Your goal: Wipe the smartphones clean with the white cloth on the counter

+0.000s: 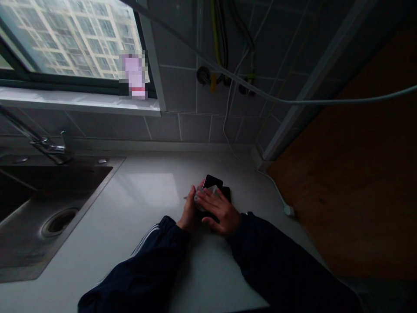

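At frame centre, the left hand point(187, 212) grips a black phone-like device point(213, 181) along its left edge; the right hand point(223, 212), palm down, fingers extended, lies on a whitish wipe point(213, 189) over it.

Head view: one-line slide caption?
Right hand on a pale tissue over a flat black object, left hand beside it, at a counter with a sink.

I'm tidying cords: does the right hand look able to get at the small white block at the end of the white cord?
Probably yes: between the right hand and the white block I see only smooth pale countertop, though that hand now partly covers a crumpled white tissue.
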The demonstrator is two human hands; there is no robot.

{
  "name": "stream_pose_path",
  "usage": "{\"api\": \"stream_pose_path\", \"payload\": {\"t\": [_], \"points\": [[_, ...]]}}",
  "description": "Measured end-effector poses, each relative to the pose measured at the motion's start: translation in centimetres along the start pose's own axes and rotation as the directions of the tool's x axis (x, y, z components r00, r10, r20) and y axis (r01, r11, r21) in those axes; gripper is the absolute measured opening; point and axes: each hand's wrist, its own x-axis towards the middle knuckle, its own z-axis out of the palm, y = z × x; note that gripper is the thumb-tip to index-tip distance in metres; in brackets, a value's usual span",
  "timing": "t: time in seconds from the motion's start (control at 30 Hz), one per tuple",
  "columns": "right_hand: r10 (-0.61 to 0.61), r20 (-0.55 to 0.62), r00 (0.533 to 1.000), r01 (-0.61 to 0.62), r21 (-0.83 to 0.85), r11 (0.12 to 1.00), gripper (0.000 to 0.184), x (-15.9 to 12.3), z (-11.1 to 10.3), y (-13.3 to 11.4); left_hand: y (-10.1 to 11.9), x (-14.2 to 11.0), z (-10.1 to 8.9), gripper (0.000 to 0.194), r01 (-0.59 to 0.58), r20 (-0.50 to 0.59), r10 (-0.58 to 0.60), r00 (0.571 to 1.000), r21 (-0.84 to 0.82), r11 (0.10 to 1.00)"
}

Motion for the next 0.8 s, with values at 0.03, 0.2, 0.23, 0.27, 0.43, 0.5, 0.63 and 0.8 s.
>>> {"api": "stream_pose_path", "payload": {"t": [0.03, 0.2, 0.23, 0.27, 0.43, 0.5, 0.63, 0.8], "points": [[0.039, -0.01, 0.999, -0.039, -0.012, 0.999, 0.063, 0.03, -0.06, 0.07, -0.02, 0.01, -0.07, 0.065, 0.012, -0.001, -0.012, 1.0, 0.008, 1.0], [0.024, -0.01, 1.0, -0.025, -0.018, 1.0, 0.069, 0.08, -0.28, 0.16, -0.15, 0.09, -0.35, 0.066, 0.007, 0.01, -0.007, 1.0, 0.018, 1.0], [-0.03, 0.022, 0.999, 0.03, 0.001, 1.0, 0.068, 0.08, -0.28, 0.12, -0.14, 0.1, -0.29, 0.067, -0.003, 0.013, 0.003, 1.0, 0.011, 1.0], [-0.034, 0.023, 0.999, 0.034, 0.008, 0.999, 0.065, 0.07, -0.28, 0.08, -0.11, 0.09, -0.19, 0.067, -0.002, 0.011, 0.002, 1.0, 0.005, 1.0], [0.107, -0.025, 0.994, -0.107, -0.028, 0.994, 0.069, 0.0, -0.19, 0.16, 0.02, -0.09, 0.29, 0.064, 0.051, -0.021, -0.051, 0.998, -0.009, 0.999], [-0.004, 0.041, 0.999, 0.004, -0.011, 1.0, 0.069, -0.02, -0.11, 0.18, -0.04, -0.13, 0.24, 0.063, 0.003, -0.038, -0.003, 0.999, -0.019, 1.0], [0.178, -0.042, 0.983, -0.181, -0.069, 0.981, 0.061, -0.11, 0.03, 0.0, -0.19, -0.05, -0.08, 0.064, 0.067, -0.052, -0.067, 0.996, -0.013, 0.998], [0.044, 0.021, 0.999, -0.043, -0.032, 0.999, 0.065, -0.2, -0.14, 0.4, -0.21, -0.01, -0.15, 0.066, 0.036, -0.015, -0.036, 0.999, -0.016, 0.999]]}}
